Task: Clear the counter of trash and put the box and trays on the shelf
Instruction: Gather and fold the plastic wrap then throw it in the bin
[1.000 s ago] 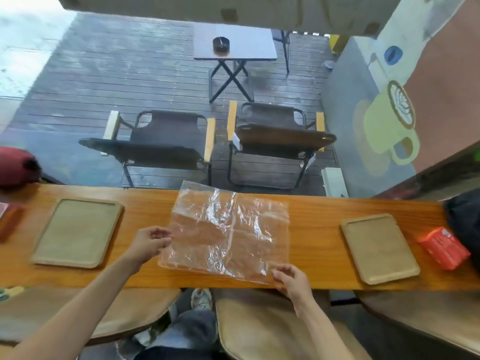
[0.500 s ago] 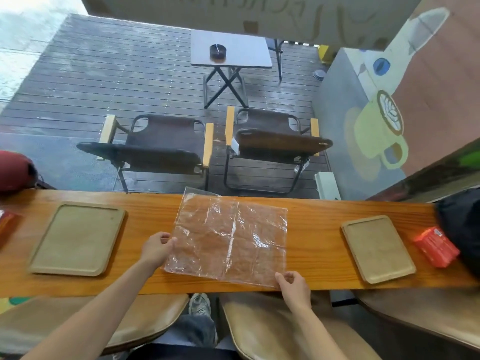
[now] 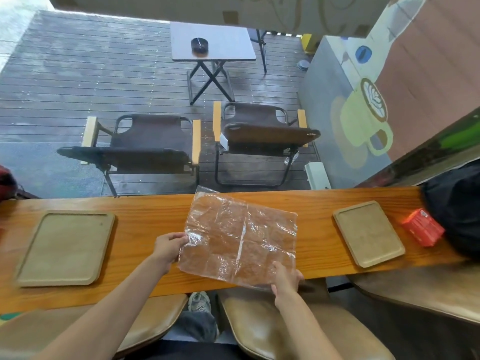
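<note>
Wooden counter [image 3: 145, 206] (two trays [image 3: 65, 245]) facing decked patio [image 3: 91, 68]

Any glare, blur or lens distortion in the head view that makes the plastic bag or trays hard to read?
Head view: white glare streaks on the plastic bag, its outline still readable; the counter bows from wide-angle distortion; the left tray is slightly smeared, the right tray sharper.

Two folding chairs [image 3: 202, 144] stand on the far deck [image 3: 91, 79]; an ashtray [image 3: 199, 45] sits on a small table [image 3: 213, 42].
</note>
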